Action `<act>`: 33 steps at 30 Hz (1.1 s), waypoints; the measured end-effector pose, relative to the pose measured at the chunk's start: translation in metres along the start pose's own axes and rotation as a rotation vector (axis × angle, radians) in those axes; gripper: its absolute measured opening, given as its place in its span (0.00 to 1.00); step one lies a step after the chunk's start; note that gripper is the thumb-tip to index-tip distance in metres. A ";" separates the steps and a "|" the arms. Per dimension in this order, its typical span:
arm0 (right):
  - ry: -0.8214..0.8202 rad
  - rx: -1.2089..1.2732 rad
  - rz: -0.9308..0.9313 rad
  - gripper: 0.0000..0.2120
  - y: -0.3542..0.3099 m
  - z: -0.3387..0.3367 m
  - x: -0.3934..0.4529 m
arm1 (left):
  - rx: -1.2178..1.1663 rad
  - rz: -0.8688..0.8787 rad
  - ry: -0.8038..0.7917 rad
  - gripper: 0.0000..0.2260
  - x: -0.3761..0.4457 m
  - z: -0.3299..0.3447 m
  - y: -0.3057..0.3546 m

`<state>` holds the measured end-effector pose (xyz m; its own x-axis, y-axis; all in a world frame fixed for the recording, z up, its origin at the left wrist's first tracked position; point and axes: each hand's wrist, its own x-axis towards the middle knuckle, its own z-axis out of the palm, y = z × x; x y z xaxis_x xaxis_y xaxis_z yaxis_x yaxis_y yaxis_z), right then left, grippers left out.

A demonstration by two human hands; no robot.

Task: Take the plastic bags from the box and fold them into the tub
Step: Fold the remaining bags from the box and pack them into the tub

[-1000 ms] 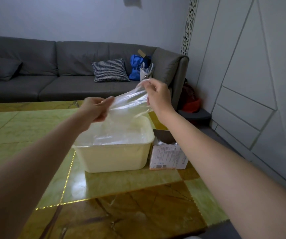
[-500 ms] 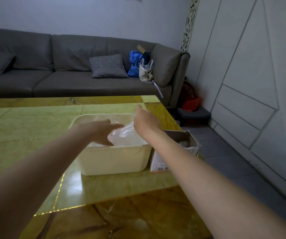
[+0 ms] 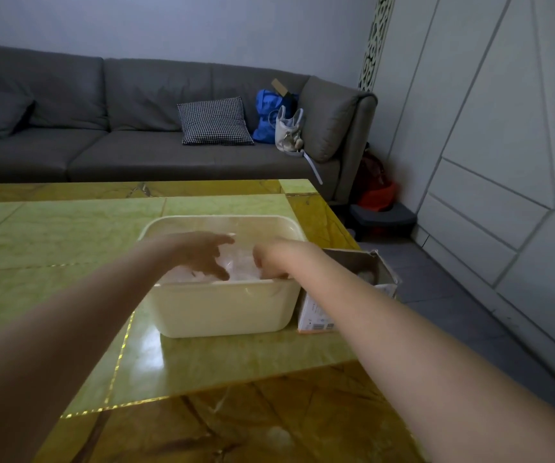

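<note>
clear plastic bags (image 3: 236,269) lie in the tub (image 3: 222,309) under both hands: left (image 3: 202,253) spread, right (image 3: 269,259) curled, grip unclear.

Both forearms extended forward, converging. Left hand (image 3: 202,253): palm down, fingers spread and straight, thumb apart. Right hand (image 3: 269,259): wrist bent downward, fingers curled under; whether they grip anything is unclear.

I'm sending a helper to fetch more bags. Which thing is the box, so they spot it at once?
On the yellow-green table, find the cream tub near the right edge. The cardboard box stands right beside it, on its right. It is the open brown carton with a white printed label, not smooth plastic.
</note>
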<state>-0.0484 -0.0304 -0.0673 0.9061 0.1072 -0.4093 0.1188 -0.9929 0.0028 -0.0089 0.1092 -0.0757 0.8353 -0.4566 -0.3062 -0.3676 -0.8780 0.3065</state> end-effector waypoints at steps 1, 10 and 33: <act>0.061 0.094 -0.001 0.20 0.003 -0.003 -0.005 | -0.132 0.016 0.045 0.27 -0.002 -0.004 0.002; 0.337 0.325 0.175 0.03 0.068 -0.028 -0.052 | -0.143 0.399 0.394 0.09 -0.012 -0.004 0.075; 0.788 0.689 0.257 0.14 0.116 -0.003 -0.066 | 0.405 0.375 0.140 0.13 -0.010 0.026 0.123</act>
<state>-0.0937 -0.1522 -0.0374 0.9070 -0.3500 0.2340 -0.1432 -0.7792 -0.6102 -0.0726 0.0023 -0.0584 0.6535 -0.7486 -0.1118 -0.7538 -0.6570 -0.0069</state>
